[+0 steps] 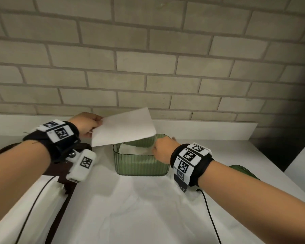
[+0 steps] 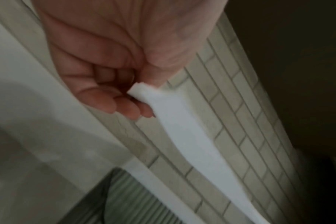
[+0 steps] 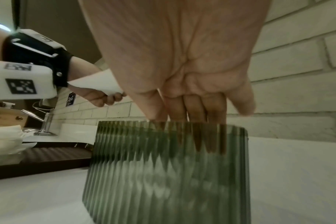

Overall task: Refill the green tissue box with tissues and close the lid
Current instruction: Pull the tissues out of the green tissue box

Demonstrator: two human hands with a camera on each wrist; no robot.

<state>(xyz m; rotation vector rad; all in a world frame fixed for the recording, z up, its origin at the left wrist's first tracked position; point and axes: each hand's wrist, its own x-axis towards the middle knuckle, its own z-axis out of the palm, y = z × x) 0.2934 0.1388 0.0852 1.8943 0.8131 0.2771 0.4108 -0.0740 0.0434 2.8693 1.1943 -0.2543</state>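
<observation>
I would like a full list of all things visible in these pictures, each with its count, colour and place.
tissue box: one, green ribbed, open, on the counter, centre
tissues: white, inside the tissue box
sheet: one, white, held above the tissue box
lid: one, green, on the counter right of the right wrist, mostly hidden
tray: one, dark, on the counter at left
tissue stack: one, white, on the tray
counter: one, white
wall: beige brick tiles, behind the counter
tap: one, metal, far left
left hand: pinches the sheet's corner
right hand: fingers straight, reaching into the tissue box
</observation>
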